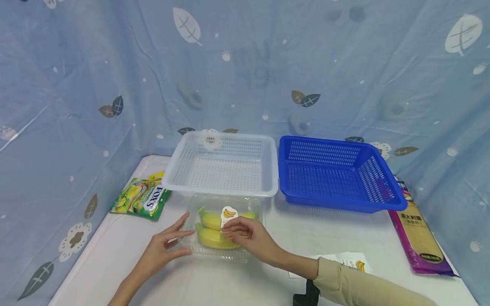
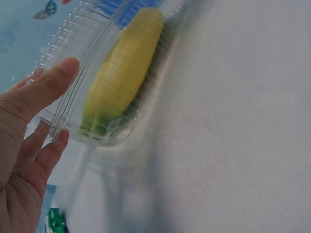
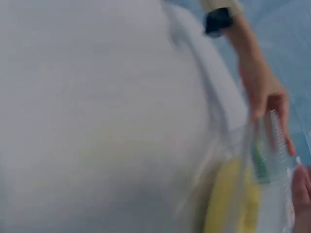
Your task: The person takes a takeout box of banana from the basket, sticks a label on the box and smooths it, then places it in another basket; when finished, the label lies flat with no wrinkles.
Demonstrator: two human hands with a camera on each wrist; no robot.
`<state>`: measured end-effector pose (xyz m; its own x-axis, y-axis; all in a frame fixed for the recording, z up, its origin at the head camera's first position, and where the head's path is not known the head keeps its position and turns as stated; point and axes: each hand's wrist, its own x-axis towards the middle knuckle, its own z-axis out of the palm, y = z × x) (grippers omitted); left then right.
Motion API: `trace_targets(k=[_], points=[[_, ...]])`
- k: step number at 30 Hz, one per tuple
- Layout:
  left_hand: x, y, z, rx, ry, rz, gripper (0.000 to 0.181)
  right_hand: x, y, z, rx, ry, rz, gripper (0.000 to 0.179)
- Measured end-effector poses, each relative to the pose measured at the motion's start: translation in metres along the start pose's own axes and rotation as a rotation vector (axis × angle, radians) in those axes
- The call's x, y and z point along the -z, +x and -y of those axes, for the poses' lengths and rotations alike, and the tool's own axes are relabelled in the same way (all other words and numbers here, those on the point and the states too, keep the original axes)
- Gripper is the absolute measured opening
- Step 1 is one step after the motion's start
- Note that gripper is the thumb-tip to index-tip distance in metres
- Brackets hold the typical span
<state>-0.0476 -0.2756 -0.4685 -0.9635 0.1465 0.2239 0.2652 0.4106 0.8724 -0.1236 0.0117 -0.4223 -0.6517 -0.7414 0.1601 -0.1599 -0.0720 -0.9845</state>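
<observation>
A clear plastic clamshell box with yellow bananas inside lies on the white table, its lid down. My left hand holds the box at its left end; in the left wrist view, the thumb lies on the lid edge and other fingers are at the rim's far side. Over the lid, my right hand pinches the lower part of a white sticker with a banana picture. The right wrist view is blurred, with only fingertips showing at its right edge.
Behind the box stand a white basket and a blue basket. A green FOX'S candy bag lies at left, a noodle pack at right. Beside my right forearm is a banana sticker sheet. A patterned blue curtain surrounds the table.
</observation>
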Motion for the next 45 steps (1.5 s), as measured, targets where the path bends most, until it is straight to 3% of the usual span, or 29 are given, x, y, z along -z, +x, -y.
trace_targets(k=[6,9,13,16,22,27,31,40,45], points=[[0.003,0.002,-0.004,0.034,0.025,0.031,0.050,0.009,-0.025,-0.019,0.524,-0.498,-0.166,0.037],[0.007,0.002,-0.008,0.053,0.038,0.071,0.050,0.011,-0.034,-0.028,0.622,-0.585,-0.222,0.042],[0.014,0.003,-0.011,0.021,0.056,0.113,0.052,0.009,-0.044,-0.037,0.597,-0.623,-0.318,0.041],[0.021,0.003,-0.009,-0.030,0.050,0.096,0.052,0.007,-0.051,-0.042,0.538,-0.641,-0.380,0.039],[0.038,0.015,-0.007,-0.071,0.027,-0.054,0.048,0.006,-0.058,-0.050,0.426,-0.636,-0.462,0.043],[0.055,0.036,-0.008,-0.104,0.136,-0.197,0.041,0.003,-0.060,-0.052,0.334,-0.590,-0.506,0.047],[0.067,0.053,-0.005,-0.124,0.237,-0.260,0.037,0.000,-0.061,-0.054,0.305,-0.583,-0.539,0.052],[0.082,0.079,0.006,-0.068,0.319,-0.315,0.036,-0.004,-0.063,-0.059,0.234,-0.576,-0.569,0.057],[0.091,0.091,0.012,-0.023,0.379,-0.308,0.036,-0.006,-0.063,-0.056,0.270,-0.571,-0.558,0.058]])
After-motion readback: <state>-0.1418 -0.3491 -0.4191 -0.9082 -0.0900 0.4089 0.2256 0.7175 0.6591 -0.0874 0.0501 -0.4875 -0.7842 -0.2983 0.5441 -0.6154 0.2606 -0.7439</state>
